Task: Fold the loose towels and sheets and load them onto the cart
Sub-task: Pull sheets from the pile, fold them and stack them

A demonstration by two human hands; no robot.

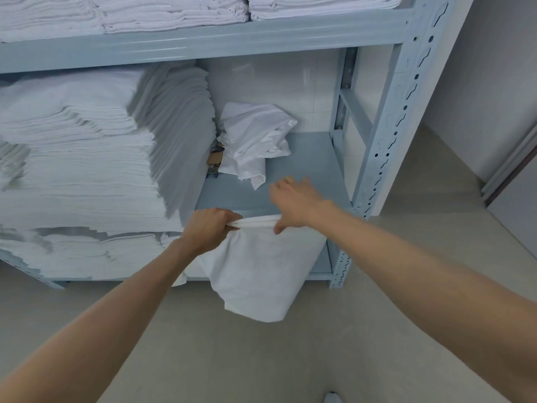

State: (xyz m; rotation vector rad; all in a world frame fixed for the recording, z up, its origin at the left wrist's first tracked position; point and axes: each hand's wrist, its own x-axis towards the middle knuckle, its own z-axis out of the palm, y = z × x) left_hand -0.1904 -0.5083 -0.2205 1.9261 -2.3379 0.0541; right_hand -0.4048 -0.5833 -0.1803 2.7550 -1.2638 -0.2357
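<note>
The white towel (pixel 261 271) hangs in front of the blue-grey shelf rack (pixel 386 117), its folded top edge running left to right along the rack's middle shelf lip and its length dropping toward the floor. The left hand (pixel 207 228) is clenched on the top edge's left end. The right hand (pixel 296 203) lies over the right end, thumb beneath, fingers extended. The towel's lower left corner is hidden behind the left forearm. A crumpled white cloth (pixel 252 141) lies deeper on that shelf, beside tall folded stacks (pixel 96 146); a brown item between them is indistinct.

Pale blue metal shelving unit (pixel 386 117) against white wall (pixel 494 82); cardboard piece (pixel 214 159) mid-shelf; beige floor (pixel 290 359); shoe tip (pixel 331 398) at bottom edge.
</note>
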